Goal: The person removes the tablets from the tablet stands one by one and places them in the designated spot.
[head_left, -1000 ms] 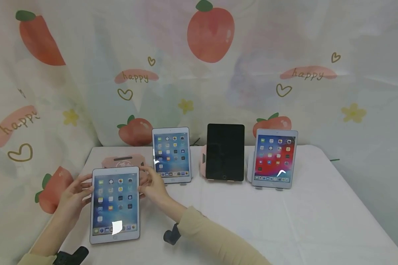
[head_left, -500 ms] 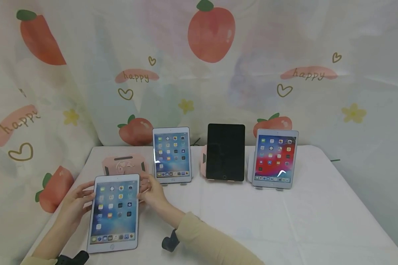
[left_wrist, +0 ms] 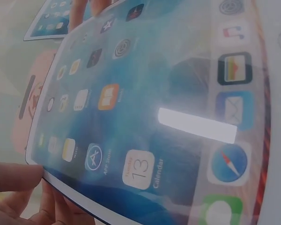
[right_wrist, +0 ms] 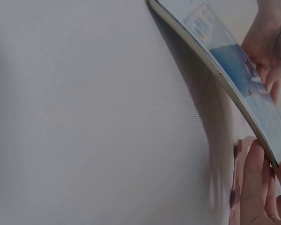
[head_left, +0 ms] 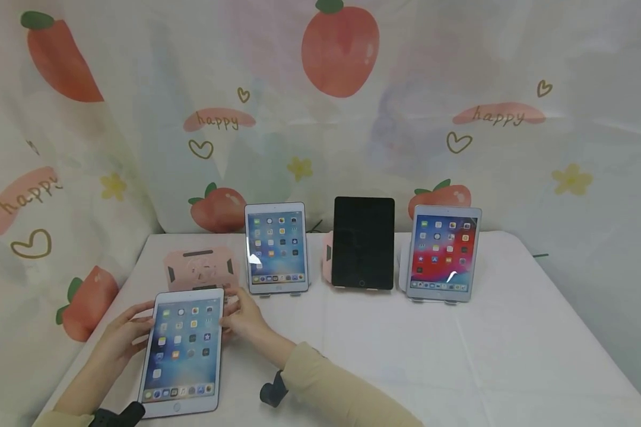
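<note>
A white-framed tablet [head_left: 184,350], its home screen lit, leans back at the near left of the table, its top raised off the cloth. My left hand [head_left: 120,335] grips the upper left edge, thumb at the front and fingers behind, as the left wrist view shows with the hand [left_wrist: 21,192] at that rim. On the opposite edge my right hand [head_left: 247,317] pinches the tablet near its top corner. The right wrist view has that hand's fingers [right_wrist: 254,183] under the raised end. Just behind the tablet is a pink stand [head_left: 202,267] with dark pads, partly covered.
Three more tablets stand in a row at the back: a white one [head_left: 276,249], a black one with a dark screen [head_left: 363,243] and a white one with a red and blue screen [head_left: 444,255]. A white cloth [head_left: 432,362] covers the table; a printed curtain [head_left: 395,65] hangs behind.
The tablet has come down and toward me in both hands, away from the pink stand, more of which now shows. Its top leans back further. The back row has stayed put.
</note>
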`<action>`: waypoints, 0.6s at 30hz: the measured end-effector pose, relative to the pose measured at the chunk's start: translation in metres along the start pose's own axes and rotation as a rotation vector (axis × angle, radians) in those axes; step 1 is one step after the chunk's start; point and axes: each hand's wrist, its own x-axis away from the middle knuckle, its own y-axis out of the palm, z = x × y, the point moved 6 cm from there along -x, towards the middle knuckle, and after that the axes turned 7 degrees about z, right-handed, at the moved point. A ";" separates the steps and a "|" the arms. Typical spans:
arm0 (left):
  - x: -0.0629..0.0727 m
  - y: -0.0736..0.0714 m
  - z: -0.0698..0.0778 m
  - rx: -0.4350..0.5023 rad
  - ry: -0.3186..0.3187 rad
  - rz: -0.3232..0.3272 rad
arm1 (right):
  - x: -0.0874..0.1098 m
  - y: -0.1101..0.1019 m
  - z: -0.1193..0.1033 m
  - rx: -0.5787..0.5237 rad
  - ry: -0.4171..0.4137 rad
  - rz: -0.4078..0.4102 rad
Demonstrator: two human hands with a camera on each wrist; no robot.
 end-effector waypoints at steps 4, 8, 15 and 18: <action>-0.002 0.000 -0.005 -0.023 -0.003 -0.002 | -0.001 0.002 0.006 -0.005 0.021 -0.007; -0.004 0.002 -0.007 -0.053 -0.001 -0.011 | -0.001 0.002 0.007 0.009 0.012 -0.009; -0.005 0.006 -0.006 -0.110 -0.021 -0.025 | 0.001 0.005 0.011 -0.003 0.056 -0.049; -0.005 0.009 -0.007 -0.127 -0.039 -0.030 | 0.002 0.007 0.012 -0.005 0.071 -0.076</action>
